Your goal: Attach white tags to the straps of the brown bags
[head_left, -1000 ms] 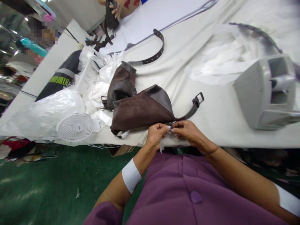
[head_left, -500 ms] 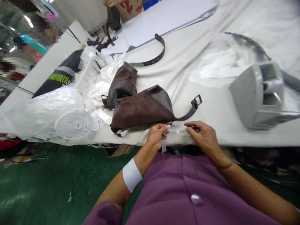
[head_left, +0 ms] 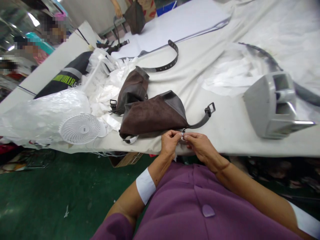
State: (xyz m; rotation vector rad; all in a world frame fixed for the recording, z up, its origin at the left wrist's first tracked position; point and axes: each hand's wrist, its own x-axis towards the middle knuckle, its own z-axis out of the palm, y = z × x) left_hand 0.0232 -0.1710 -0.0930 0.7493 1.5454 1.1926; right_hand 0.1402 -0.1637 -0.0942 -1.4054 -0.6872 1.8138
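Note:
A brown bag (head_left: 153, 115) with dark smooth panels lies on its side at the table's front edge. From its right end runs a short strap with a buckle (head_left: 210, 109), and below that strap sits a small metal fitting (head_left: 184, 130). Just under the fitting, my left hand (head_left: 171, 143) pinches a thin white strip (head_left: 175, 157) whose tail hangs below the fingers. My right hand (head_left: 200, 145) meets it from the right, thumb and finger pinched at the strip's upper end. The fingertips hide most of what is between them.
Behind lies a second brown bag (head_left: 133, 87) with a punched strap (head_left: 172, 60). A white fan (head_left: 81, 129) and plastic wrap (head_left: 42, 116) are at left. On the right stand a grey tape dispenser-like device (head_left: 268, 103) and white sheets (head_left: 230, 75). Across the table, a person's hand (head_left: 118, 11) holds another bag.
My right hand has come left to my left hand, and its fingers have closed into a pinch at the strip. The co-worker's bag at the back has shifted right.

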